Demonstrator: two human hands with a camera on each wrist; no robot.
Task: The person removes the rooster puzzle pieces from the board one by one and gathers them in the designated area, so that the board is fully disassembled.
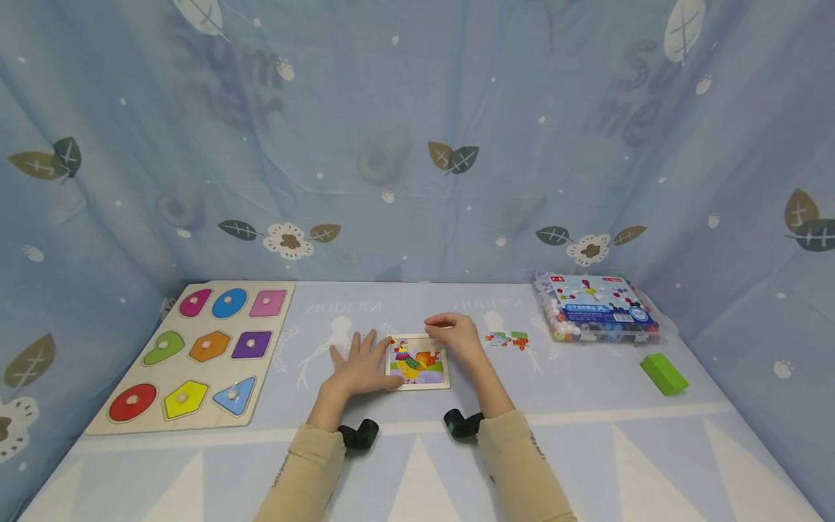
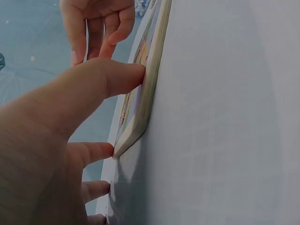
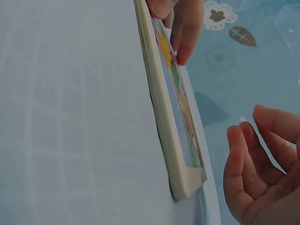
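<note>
A small jigsaw puzzle [image 1: 417,366] with a colourful rooster picture lies flat in a pale wooden frame [image 1: 427,386]. Along its top right a pale patch shows, partly covered by my right hand. My left hand [image 1: 357,368] spreads its fingers at the frame's left side, and in the left wrist view the thumb [image 2: 124,77] rests on the frame's edge. Above the upper right corner hovers my right hand [image 1: 457,337]. Its fingers [image 3: 246,161] bend loosely in the right wrist view, with nothing visible between them. To the right lie loose jigsaw pieces [image 1: 520,339].
A wooden board of knobbed shapes [image 1: 215,384] lies at the left. At the back right sits a clear box [image 1: 596,308] of coloured beads, with a green block [image 1: 664,374] in front of it. Black curved objects [image 1: 359,435] show beside both wrists. A patterned curtain [image 1: 417,145] hangs behind.
</note>
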